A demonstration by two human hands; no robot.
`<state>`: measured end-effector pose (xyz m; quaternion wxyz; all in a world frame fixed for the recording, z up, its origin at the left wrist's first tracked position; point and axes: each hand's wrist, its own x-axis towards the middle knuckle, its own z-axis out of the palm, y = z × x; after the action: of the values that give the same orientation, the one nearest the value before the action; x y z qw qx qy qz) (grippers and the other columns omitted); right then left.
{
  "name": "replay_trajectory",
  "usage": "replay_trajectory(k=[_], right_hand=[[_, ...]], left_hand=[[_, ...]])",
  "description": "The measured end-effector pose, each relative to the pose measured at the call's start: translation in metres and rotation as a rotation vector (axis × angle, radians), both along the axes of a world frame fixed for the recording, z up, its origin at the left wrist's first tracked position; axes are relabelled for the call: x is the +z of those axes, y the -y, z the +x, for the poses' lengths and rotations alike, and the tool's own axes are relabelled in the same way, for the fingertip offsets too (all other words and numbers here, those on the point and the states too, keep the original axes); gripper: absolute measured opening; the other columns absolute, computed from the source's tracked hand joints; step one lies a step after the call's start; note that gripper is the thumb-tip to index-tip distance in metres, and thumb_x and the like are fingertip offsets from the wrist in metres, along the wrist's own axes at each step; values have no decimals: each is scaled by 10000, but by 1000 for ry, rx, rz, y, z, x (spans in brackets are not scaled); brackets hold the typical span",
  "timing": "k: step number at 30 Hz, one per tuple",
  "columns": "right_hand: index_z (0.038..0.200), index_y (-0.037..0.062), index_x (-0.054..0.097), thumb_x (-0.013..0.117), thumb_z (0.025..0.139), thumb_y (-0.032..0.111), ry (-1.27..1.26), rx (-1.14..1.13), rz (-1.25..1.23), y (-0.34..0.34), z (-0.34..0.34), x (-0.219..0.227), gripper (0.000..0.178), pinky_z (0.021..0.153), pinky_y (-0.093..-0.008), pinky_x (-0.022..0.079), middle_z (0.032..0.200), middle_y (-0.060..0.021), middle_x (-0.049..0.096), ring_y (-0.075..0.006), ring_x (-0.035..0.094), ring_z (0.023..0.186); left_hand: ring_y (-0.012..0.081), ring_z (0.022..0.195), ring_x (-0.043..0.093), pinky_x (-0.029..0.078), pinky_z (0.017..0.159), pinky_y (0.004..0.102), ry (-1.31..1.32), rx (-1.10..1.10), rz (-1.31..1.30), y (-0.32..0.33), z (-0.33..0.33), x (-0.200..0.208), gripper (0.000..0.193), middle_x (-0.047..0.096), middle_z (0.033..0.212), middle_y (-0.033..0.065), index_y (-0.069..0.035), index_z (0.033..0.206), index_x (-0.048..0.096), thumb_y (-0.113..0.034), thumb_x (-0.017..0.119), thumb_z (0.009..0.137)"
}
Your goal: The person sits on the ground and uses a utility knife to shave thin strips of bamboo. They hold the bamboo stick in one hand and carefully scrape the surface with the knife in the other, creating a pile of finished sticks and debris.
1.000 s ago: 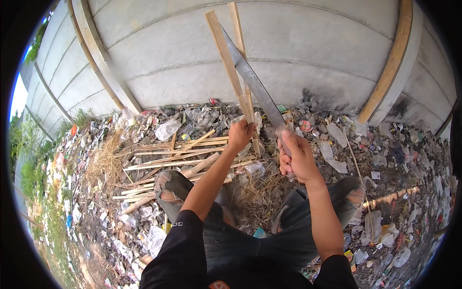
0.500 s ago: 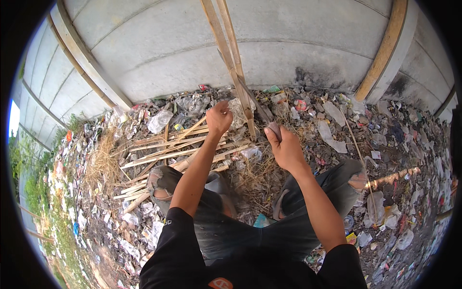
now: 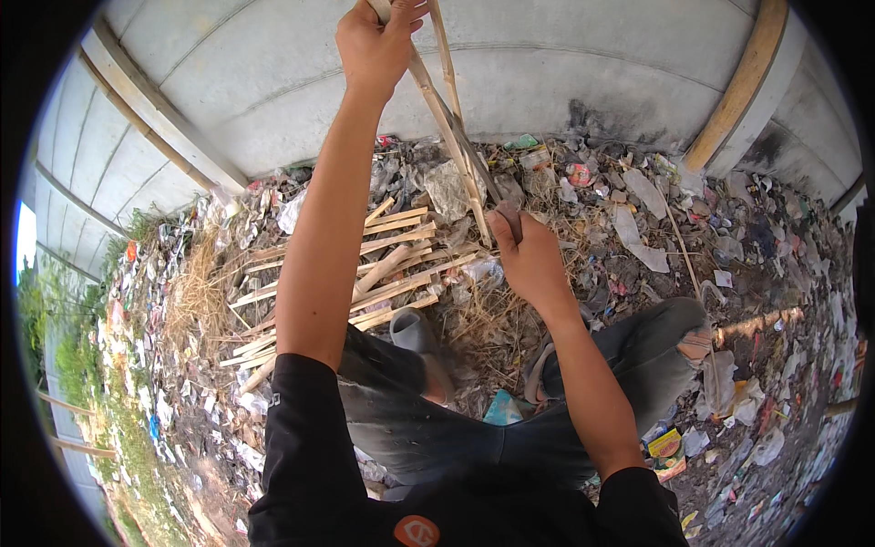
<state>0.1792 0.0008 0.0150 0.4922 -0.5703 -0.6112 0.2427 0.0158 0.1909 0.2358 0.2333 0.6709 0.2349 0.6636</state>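
Observation:
High up against the wall, my left hand [image 3: 375, 53] closes round the upper part of a split bamboo strip [image 3: 456, 157]. A second narrow bamboo strip [image 3: 446, 59] stands behind, its upper end out of view. Lower down, my right hand [image 3: 531, 260] grips the brown handle of a machete [image 3: 483, 175]. The dark blade slants up and left, crossing the bamboo strips; whether it is wedged between them I cannot tell. The foot of the bamboo rests on the ground left of my right hand.
Several split bamboo pieces [image 3: 401, 284] lie piled to the left, beside dry straw [image 3: 202, 290]. A grey concrete wall [image 3: 583, 68] with a bamboo post [image 3: 740, 87] rises ahead. Plastic litter covers the ground around my bent legs [image 3: 437, 447].
My left hand has risen from above the pile and taken hold of the bamboo strip. My right hand, still on the machete, has moved slightly left and up.

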Motion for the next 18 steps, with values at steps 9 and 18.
replay_trajectory(k=[9,18], right_hand=[[914,-2,588,514,1052,494,50,-119,-68,-38,-15,-108,519,505,-459,460,623,-160,570,-353,600,531],[773,124,481,511,1017,614,-899,254,-695,-51,22,-54,548,432,-352,458,555,54,404,-69,397,403]], left_hand=[[217,909,767,615,687,289,-90,231,101,-34,32,-7,525,768,938,161,137,1287,581,-306,651,1014],[232,885,763,596,634,285,120,91,39,-77,22,-19,513,751,1063,175,83,1291,600,-348,649,1016]])
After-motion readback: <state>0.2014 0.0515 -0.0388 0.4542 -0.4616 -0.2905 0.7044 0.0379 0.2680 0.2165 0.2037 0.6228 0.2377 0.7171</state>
